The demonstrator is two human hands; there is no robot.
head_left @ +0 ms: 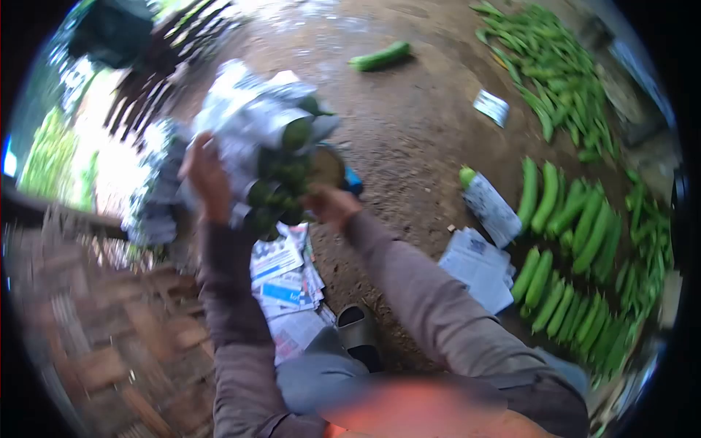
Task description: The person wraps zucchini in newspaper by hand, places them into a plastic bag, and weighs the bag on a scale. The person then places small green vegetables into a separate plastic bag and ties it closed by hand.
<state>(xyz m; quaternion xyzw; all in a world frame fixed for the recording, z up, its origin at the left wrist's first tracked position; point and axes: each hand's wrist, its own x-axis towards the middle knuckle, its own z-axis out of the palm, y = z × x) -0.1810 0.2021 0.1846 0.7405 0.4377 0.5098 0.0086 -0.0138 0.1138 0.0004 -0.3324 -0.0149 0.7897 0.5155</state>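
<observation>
Several green gourds (pixel 296 134), wrapped in white paper (pixel 244 109), form a bundle at the upper left, with their green ends facing right. My left hand (pixel 207 174) presses against the bundle's left side, its fingers partly blurred. At the lower right of the bundle is my right hand (pixel 332 204), its fingers bent at the green ends; motion blur hides what exactly they hold. A round brown thing (pixel 327 166) lies just above my right hand.
Printed sheets (pixel 281 281) lie below the bundle, more paper (pixel 478 269) to the right. One wrapped gourd (pixel 491 208) rests beside rows of bare gourds (pixel 584 226). Slender green pods (pixel 562 73) are heaped at upper right. A single gourd (pixel 380 57) lies at the top; a woven wall (pixel 109 328) stands left.
</observation>
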